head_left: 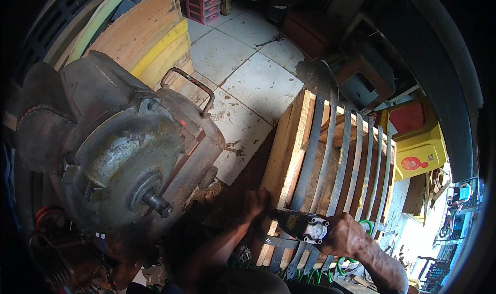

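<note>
A wooden frame stands low in front of me, with several grey webbing straps stretched across it. My right hand is wrapped round a black pneumatic staple gun with a silver end cap. Its nose points left, toward the near left part of the frame. Close by that nose, my left hand is in shadow at the frame's left edge, fingers closed; what they grip, if anything, is hidden. More strap ends cross below the gun. A green coiled air hose runs under my right hand.
A large grimy machine with a round metal cover, protruding shaft and bent handle stands close on the left. Wooden boards and yellow foam lean behind it. Beyond are tiled floor, a pink drawer unit and a yellow container at right.
</note>
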Action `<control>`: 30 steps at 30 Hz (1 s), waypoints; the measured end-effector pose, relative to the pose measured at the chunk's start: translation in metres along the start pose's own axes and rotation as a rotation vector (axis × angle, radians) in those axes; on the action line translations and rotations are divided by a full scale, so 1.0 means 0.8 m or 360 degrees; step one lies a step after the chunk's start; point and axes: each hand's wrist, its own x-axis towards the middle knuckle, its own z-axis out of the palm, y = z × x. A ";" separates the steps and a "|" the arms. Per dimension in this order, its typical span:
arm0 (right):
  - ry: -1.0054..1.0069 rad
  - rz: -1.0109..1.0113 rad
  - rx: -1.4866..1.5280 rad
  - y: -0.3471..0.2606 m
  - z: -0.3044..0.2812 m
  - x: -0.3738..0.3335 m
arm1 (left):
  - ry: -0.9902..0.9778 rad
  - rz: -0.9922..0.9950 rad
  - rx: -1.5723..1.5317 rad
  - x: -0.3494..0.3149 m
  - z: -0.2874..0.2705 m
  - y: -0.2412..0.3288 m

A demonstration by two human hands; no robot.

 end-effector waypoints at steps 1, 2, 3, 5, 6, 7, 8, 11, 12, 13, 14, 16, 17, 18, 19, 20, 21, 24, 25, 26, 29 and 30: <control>0.0000 -0.0022 -0.0039 -0.002 0.001 -0.002 | -0.0152 -0.0081 -0.0139 0.004 -0.001 -0.005; -0.0080 0.0089 -0.0089 -0.008 -0.002 -0.003 | -0.0214 -0.0087 -0.0175 0.005 0.002 -0.011; -0.0061 0.0063 -0.0085 -0.010 -0.002 -0.003 | -0.0265 -0.0109 -0.0202 0.001 0.004 -0.018; -0.0019 0.0013 -0.0077 -0.011 -0.001 -0.002 | -0.0183 -0.0011 -0.0096 -0.010 0.016 -0.030; -0.0072 0.0075 -0.0095 -0.009 -0.001 -0.001 | -0.0143 0.0040 -0.0066 -0.008 0.016 -0.030; -0.0081 0.0057 -0.0103 -0.009 -0.003 0.000 | -0.0095 0.0082 -0.0083 -0.007 0.015 -0.029; -0.0091 0.0039 -0.0111 -0.010 -0.005 0.002 | -0.0063 0.0084 -0.0072 -0.007 0.015 -0.028; -0.0132 0.0009 -0.0108 -0.005 -0.004 0.002 | -0.0023 -0.0041 -0.0073 0.002 0.007 -0.012; -0.0143 0.0024 -0.0099 -0.007 -0.001 -0.002 | -0.0046 -0.0126 -0.0140 0.002 0.008 -0.009; -0.0136 0.0041 -0.0121 -0.013 0.002 -0.007 | -0.0095 -0.0270 -0.0298 0.004 0.010 -0.006; -0.0127 0.0061 -0.0143 -0.022 0.004 -0.013 | -0.0127 -0.0342 -0.0385 0.006 0.009 -0.005; -0.0106 0.0059 -0.0144 -0.016 0.008 -0.015 | -0.0110 -0.0456 -0.0438 0.008 0.007 -0.006; -0.0122 0.0044 -0.0162 -0.014 0.008 -0.013 | -0.0095 -0.0472 -0.0431 0.009 0.005 -0.007; -0.0135 0.0032 -0.0181 -0.013 0.007 -0.011 | -0.0055 -0.0469 -0.0394 0.008 0.003 -0.006; -0.0138 0.0043 -0.0198 -0.015 0.009 -0.014 | -0.0033 -0.0455 -0.0374 0.009 -0.004 0.008; -0.0010 0.0018 -0.0147 -0.005 0.017 -0.019 | -0.0010 -0.0439 -0.0353 0.011 -0.008 0.016; 0.0070 0.0052 -0.0059 -0.006 0.015 -0.022 | -0.0014 -0.0363 -0.0333 0.014 -0.007 0.015; 0.0088 0.0241 -0.0027 -0.005 0.017 -0.030 | -0.0028 -0.0294 -0.0324 0.015 -0.004 0.009; 0.0123 0.0260 -0.0009 -0.007 0.018 -0.036 | -0.0048 -0.0367 -0.0359 0.015 -0.003 0.009; 0.0154 0.0278 0.0009 -0.008 0.017 -0.044 | -0.0067 -0.0444 -0.0393 0.014 -0.002 0.009; 0.0372 0.0348 -0.0093 -0.014 0.022 -0.077 | -0.0065 -0.0557 -0.0283 0.020 -0.020 0.030; 0.0441 0.0429 -0.0031 -0.007 0.038 -0.099 | -0.0091 -0.0544 -0.0054 0.021 -0.032 0.038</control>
